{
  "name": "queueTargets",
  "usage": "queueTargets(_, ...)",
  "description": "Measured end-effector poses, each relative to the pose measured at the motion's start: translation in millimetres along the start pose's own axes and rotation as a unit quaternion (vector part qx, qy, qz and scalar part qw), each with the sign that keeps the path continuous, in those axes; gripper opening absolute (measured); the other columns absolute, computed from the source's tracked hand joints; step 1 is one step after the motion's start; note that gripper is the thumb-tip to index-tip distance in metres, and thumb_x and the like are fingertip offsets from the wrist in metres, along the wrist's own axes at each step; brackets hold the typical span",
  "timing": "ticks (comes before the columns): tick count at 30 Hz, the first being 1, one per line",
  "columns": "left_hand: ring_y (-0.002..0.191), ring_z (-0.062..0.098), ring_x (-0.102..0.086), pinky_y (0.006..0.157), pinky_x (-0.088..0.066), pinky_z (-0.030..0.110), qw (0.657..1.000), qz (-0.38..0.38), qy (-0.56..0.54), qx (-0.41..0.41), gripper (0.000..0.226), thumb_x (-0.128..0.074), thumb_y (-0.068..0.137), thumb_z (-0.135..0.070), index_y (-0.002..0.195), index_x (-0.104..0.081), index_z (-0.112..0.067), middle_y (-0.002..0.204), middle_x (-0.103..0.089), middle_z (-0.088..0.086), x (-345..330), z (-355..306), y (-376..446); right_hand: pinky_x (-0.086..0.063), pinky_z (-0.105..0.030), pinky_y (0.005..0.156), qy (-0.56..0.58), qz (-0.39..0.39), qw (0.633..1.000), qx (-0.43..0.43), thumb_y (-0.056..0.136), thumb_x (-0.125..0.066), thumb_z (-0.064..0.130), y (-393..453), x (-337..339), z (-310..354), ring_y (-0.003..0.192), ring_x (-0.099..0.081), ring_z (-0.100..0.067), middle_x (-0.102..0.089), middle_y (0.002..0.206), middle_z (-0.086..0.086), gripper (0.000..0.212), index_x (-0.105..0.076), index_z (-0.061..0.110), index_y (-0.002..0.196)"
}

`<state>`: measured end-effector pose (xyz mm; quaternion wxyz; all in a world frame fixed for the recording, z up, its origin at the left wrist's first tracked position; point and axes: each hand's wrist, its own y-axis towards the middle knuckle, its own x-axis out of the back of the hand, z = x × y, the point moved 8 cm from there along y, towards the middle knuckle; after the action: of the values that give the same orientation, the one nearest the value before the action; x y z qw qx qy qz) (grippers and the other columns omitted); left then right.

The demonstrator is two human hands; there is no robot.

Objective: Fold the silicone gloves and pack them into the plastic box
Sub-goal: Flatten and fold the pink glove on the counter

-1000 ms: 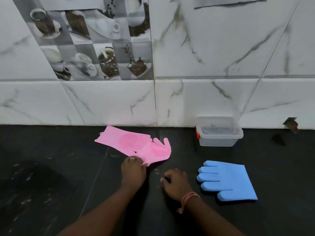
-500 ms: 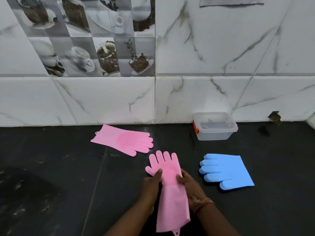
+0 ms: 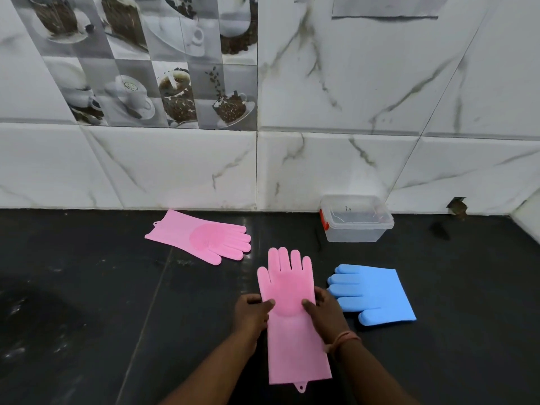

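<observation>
While both hands pinch it at the palm, the near pink glove (image 3: 287,314) lies stretched out flat on the black counter (image 3: 87,317), its fingers pointing away from the person and its cuff, with a small hanging tab, toward them. The left hand (image 3: 251,314) grips the glove's left edge, thumb on top of the bristled palm patch and the other fingers curled beside or under the edge. The right hand (image 3: 324,314) does the same on the right edge, thumb on top, with a thin orange band (image 3: 344,339) around its wrist. Both hands are mostly closed around the glove's sides.

Just to the right of the right hand, the blue glove (image 3: 374,293) lies on the counter, already folded, its fingers pointing left toward that hand; whether it touches the hand is hard to tell. Beyond the left hand and off to its left, the second pink glove (image 3: 198,235) lies flat and unfolded, fingers pointing right, apart from the held one.

Farther out beyond the right hand, against the marble-tiled wall (image 3: 380,97), sits the plastic box (image 3: 355,222), clear, with a red latch on its left end. It looks to hold no gloves. Up to the left on the wall is a panel of tiles printed with coffee cups (image 3: 152,68).
</observation>
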<state>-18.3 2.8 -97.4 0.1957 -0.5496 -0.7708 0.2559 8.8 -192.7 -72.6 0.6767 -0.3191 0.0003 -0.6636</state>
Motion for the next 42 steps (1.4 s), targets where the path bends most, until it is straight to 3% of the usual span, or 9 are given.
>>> queueTargets(7, 0.104, 0.019, -0.068, 0.092, -0.058, 0.034, 0.918, -0.043, 0.362, -0.158, 0.048, -0.08, 0.086, -0.029, 0.127, -0.057, -0.023, 0.121, -0.07, 0.0, -6.4, -9.3, -8.7, -0.042, -0.038, 0.109, -0.127, -0.066, 0.989, 0.039, 0.096, -0.058, 0.016, 3.4, -10.0, -1.6, 0.136, -0.048, -0.021, -0.038, 0.156, -0.004, 0.062, -0.03, 0.023, 0.151)
queueTargets(11, 0.134, 0.025, -0.057, 0.107, -0.051, 0.041, 0.855, -0.047, 0.461, -0.233, 0.081, -0.074, 0.09, -0.037, 0.158, -0.029, -0.037, 0.152, -0.053, 0.001, -9.8, -13.8, -8.6, -0.032, -0.044, 0.116, -0.368, -0.129, 0.91, 0.142, 0.096, -0.055, 0.034, -1.3, -16.8, 15.4, 0.144, -0.034, -0.03, -0.027, 0.159, -0.01, 0.068, -0.021, 0.025, 0.154)
queueTargets(15, 0.133, 0.026, -0.053, 0.106, -0.052, 0.036, 0.765, 0.003, 0.595, -0.246, 0.08, -0.069, 0.091, -0.047, 0.158, -0.025, -0.043, 0.152, -0.046, 0.011, -19.5, -16.5, 9.3, -0.009, -0.045, 0.123, -0.431, 0.052, 0.885, 0.167, 0.1, -0.047, 0.021, 5.8, -59.1, 7.9, 0.153, 0.002, -0.029, 0.005, 0.167, -0.006, 0.074, -0.001, 0.023, 0.158)
queueTargets(20, 0.114, 0.023, -0.066, 0.095, -0.055, 0.036, 0.807, 0.05, 0.555, -0.196, 0.075, -0.082, 0.075, -0.045, 0.142, -0.047, -0.04, 0.136, -0.062, 0.002, -15.3, -24.2, 31.3, -0.02, -0.051, 0.121, -0.467, 0.087, 0.87, 0.131, 0.092, -0.061, 0.013, 15.8, -66.9, 13.4, 0.153, -0.005, -0.034, -0.002, 0.167, -0.008, 0.086, -0.007, 0.019, 0.157)
queueTargets(24, 0.088, 0.006, -0.065, 0.088, -0.06, 0.036, 0.869, -0.037, 0.423, -0.254, 0.013, -0.072, 0.09, -0.031, 0.1, -0.067, -0.037, 0.101, -0.071, -0.008, 11.3, -58.7, 35.9, -0.038, -0.049, 0.114, -0.473, 0.066, 0.867, 0.141, 0.086, -0.069, 0.015, 24.5, -61.9, 27.9, 0.146, -0.03, -0.033, -0.029, 0.159, -0.009, 0.073, -0.033, 0.021, 0.149)
queueTargets(31, 0.139, 0.033, -0.044, 0.112, -0.044, 0.044, 0.776, -0.167, 0.57, -0.212, 0.064, -0.066, 0.092, -0.035, 0.152, -0.045, -0.03, 0.158, -0.045, 0.005, 86.6, -115.4, 83.1, -0.046, -0.044, 0.109, -0.503, 0.084, 0.85, 0.133, 0.085, -0.071, 0.012, 32.7, -68.2, 40.4, 0.131, -0.05, -0.03, -0.038, 0.153, -0.007, 0.073, -0.035, 0.023, 0.147)
queueTargets(37, 0.109, 0.027, -0.058, 0.087, -0.052, 0.039, 0.68, -0.175, 0.654, -0.284, 0.026, -0.058, 0.094, -0.03, 0.115, -0.07, -0.021, 0.121, -0.066, 0.005, 94.9, -138.2, 106.2, -0.047, -0.041, 0.108, -0.507, 0.1, 0.847, 0.128, 0.086, -0.07, 0.015, 32.3, -64.2, 46.8, 0.128, -0.052, -0.026, -0.036, 0.155, -0.006, 0.074, -0.033, 0.024, 0.149)
queueTargets(40, 0.122, 0.034, -0.057, 0.104, -0.046, 0.044, 0.693, -0.176, 0.604, -0.352, 0.028, -0.05, 0.099, -0.024, 0.115, -0.07, -0.013, 0.124, -0.067, 0.011, 78.5, -158.3, 92.1, -0.05, -0.039, 0.103, -0.498, 0.107, 0.851, 0.128, 0.083, -0.074, 0.019, 30.8, -62.3, 52.7, 0.12, -0.057, -0.024, -0.043, 0.148, -0.006, 0.074, -0.037, 0.022, 0.146)
queueTargets(42, 0.107, 0.039, -0.065, 0.093, -0.049, 0.047, 0.747, -0.158, 0.508, -0.398, 0.024, -0.043, 0.104, -0.025, 0.108, -0.061, -0.011, 0.105, -0.071, 0.018, 62.6, -174.3, 64.7, -0.052, -0.036, 0.1, -0.481, 0.123, 0.86, 0.119, 0.078, -0.08, 0.027, 26.6, -59.3, 57.3, 0.116, -0.058, -0.021, -0.049, 0.141, -0.005, 0.076, -0.041, 0.022, 0.143)
